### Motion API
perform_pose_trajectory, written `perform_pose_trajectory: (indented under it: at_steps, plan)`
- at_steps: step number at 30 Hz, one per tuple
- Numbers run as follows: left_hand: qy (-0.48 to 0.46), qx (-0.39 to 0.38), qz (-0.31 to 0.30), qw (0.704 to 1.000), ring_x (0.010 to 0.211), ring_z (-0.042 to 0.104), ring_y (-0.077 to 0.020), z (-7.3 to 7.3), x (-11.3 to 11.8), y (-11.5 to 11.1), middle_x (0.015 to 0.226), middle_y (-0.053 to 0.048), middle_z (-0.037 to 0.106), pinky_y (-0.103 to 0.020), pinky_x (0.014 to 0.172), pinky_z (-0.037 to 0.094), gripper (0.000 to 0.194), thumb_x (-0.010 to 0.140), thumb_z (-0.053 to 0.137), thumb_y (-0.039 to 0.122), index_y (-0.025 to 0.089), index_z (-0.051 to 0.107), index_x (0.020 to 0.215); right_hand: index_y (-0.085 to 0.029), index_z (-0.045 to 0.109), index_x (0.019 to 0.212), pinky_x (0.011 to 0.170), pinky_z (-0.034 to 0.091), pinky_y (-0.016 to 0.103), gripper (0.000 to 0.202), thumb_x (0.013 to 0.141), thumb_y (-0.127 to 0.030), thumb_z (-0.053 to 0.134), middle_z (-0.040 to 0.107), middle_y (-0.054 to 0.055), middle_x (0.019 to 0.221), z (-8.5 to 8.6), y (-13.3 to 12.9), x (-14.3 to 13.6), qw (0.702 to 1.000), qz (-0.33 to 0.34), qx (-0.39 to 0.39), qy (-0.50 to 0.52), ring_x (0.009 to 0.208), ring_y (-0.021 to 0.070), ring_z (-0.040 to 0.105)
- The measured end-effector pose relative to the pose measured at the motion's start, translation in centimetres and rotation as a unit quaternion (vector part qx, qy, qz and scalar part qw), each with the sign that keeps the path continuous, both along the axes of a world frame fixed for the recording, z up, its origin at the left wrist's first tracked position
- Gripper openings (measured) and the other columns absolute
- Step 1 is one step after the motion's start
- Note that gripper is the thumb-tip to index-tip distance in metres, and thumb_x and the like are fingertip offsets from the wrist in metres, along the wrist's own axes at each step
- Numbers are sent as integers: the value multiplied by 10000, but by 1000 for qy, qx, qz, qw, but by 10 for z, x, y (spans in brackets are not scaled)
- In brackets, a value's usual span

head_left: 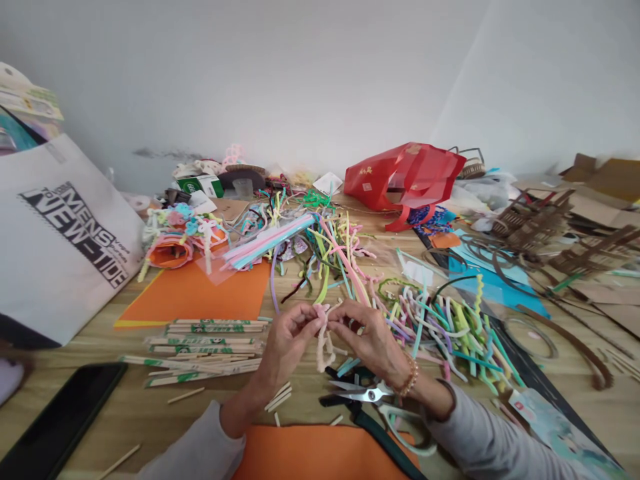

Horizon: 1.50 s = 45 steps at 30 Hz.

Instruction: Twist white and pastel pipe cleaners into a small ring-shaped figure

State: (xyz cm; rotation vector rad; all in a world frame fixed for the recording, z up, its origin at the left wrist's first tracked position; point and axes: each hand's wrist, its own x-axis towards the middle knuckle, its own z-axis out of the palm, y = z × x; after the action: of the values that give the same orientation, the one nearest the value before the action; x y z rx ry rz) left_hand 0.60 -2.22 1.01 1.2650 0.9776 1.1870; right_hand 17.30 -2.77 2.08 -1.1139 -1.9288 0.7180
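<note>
Between my two hands is a bent pipe cleaner (325, 347), pink at the top with a cream loop hanging below. My left hand (290, 340) pinches its pink top between thumb and fingers. From the other side my right hand (369, 337), with a beaded bracelet at the wrist, pinches the same piece near the top. Just under my right hand lie scissors (370, 394) with their blades apart, beside a dark-handled tool (387, 447). An orange sheet (300, 453) lies below my hands. How the fingertips meet on the pipe cleaner is partly hidden.
Wrapped chopsticks (210, 347) lie left of my hands, near a black phone (63, 420). Loose pipe cleaners (450, 327) pile up at right. A white bag (75, 233) stands left, a red bag (405, 177) at the back. Brown cardboard-strip pieces (595, 257) sit far right.
</note>
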Motion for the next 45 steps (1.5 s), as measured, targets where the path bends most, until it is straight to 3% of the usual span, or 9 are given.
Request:
perform_pose_trajectory:
  at_steps: [7, 17, 26, 35, 45]
  plan:
    - [-23, -19, -59, 998, 713, 587, -136, -3, -1, 1, 758, -3, 621, -230, 691, 470, 149, 728, 699, 216, 157, 612, 834, -162, 633, 819, 626, 425, 244, 94, 873, -173, 556, 622, 23, 772, 2, 0, 2, 999, 8, -33, 1, 682, 137, 555]
    - [42, 39, -54, 997, 690, 550, -127, -9, -3, 2, 724, 13, 558, -223, 656, 435, 123, 788, 650, 244, 166, 555, 775, -171, 557, 793, 622, 385, 234, 108, 866, -104, 515, 576, 6, 742, 6, 0, 4, 998, 46, 19, -48, 662, 127, 515]
    - [33, 21, -59, 998, 671, 575, -132, -4, -5, 2, 702, 6, 598, -230, 649, 460, 150, 775, 667, 275, 161, 572, 750, -185, 528, 803, 653, 382, 249, 117, 880, -102, 496, 588, 15, 786, 9, -1, 5, 992, 42, 69, -96, 714, 143, 539]
    - [35, -21, -70, 997, 673, 611, -149, 5, -5, 1, 706, -32, 654, -234, 650, 492, 158, 669, 733, 247, 152, 633, 744, -182, 552, 872, 677, 384, 249, 123, 916, -117, 458, 589, 26, 822, 15, 2, 13, 981, 89, 92, -145, 736, 146, 544]
    - [130, 85, -31, 987, 692, 642, -149, -14, -4, 3, 750, -44, 698, -238, 692, 517, 78, 680, 621, 102, 155, 636, 735, -177, 555, 870, 645, 363, 247, 129, 917, -125, 447, 588, 33, 831, 14, 3, 14, 969, 87, 109, -202, 730, 147, 551]
